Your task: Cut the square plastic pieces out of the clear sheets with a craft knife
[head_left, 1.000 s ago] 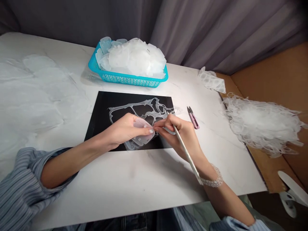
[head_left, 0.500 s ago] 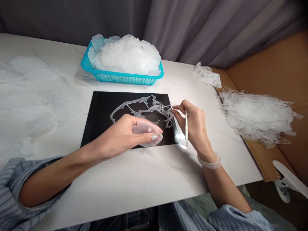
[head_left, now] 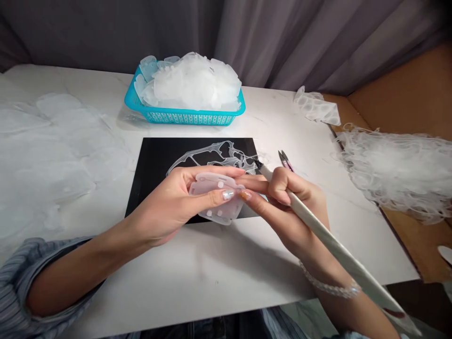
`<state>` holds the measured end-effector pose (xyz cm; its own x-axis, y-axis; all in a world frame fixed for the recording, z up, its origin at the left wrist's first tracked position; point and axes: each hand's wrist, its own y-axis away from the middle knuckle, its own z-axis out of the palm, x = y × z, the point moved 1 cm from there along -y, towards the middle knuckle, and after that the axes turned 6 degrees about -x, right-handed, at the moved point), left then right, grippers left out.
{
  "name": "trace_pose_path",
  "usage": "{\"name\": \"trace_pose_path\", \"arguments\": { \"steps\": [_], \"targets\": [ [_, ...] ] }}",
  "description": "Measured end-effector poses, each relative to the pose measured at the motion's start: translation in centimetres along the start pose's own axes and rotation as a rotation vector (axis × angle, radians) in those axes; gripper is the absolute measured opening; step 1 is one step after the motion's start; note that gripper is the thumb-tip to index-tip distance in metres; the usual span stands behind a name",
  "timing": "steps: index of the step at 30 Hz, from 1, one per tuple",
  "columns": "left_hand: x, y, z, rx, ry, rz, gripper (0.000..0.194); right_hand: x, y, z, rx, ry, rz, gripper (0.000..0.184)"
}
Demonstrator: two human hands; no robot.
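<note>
My left hand (head_left: 187, 197) is closed round a thin, translucent, pinkish-white plastic piece (head_left: 212, 186) with small round studs, its thumb lying across the face. At the piece's right edge, my right hand (head_left: 293, 207) pinches it between thumb and fingers. The same hand also grips a long white pen-shaped tool (head_left: 325, 235), whose dark pointed tip faces up and left. Behind both hands, a web of clear offcut (head_left: 201, 153) lies on a black mat (head_left: 155, 160), partly hidden. A pair of pointed dark blades with a pinkish handle (head_left: 286, 160) shows just beyond my right hand.
A blue basket (head_left: 190, 117) heaped with translucent pieces (head_left: 197, 82) stands at the back. Frosted sheets (head_left: 60, 146) spread over the left of the white table (head_left: 176, 282). Tangled offcuts (head_left: 399, 169) pile up by cardboard at the right, near a smaller clump (head_left: 318, 107).
My right hand has left the offcut web and moved to the plastic piece's right edge. The tool in it has swung from upright to slanting. The plastic piece's studded face now shows more.
</note>
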<state>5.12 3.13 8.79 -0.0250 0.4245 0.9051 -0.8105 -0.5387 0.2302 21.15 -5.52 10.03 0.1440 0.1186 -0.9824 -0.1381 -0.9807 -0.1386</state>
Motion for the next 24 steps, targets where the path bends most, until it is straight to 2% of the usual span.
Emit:
{"name": "trace_pose_path", "arguments": {
  "steps": [4,9,13,15,18,24],
  "targets": [
    [-0.3,-0.2,-0.1,0.004,0.018,-0.005,0.021,0.6,0.2,-0.1,0.038,-0.084,0.075,0.047],
    [-0.4,-0.3,-0.3,-0.005,0.078,-0.034,0.025,1.4,0.1,-0.4,0.073,-0.212,0.138,0.046],
    [0.2,-0.3,-0.6,-0.028,0.107,-0.082,0.024,2.1,-0.3,-1.2,0.152,-0.171,0.169,0.048],
    [0.5,-0.4,-0.8,0.006,0.106,-0.103,0.022,2.3,-0.5,-1.5,0.178,-0.149,0.176,0.048],
    [0.6,-0.4,-1.1,0.038,0.092,-0.146,0.025,2.4,-0.8,-1.5,0.168,-0.145,0.197,0.045],
    [0.5,-0.4,-1.2,-0.014,0.072,-0.169,0.026,2.7,-1.1,-1.2,0.125,-0.109,0.212,0.046]
  ]
}}
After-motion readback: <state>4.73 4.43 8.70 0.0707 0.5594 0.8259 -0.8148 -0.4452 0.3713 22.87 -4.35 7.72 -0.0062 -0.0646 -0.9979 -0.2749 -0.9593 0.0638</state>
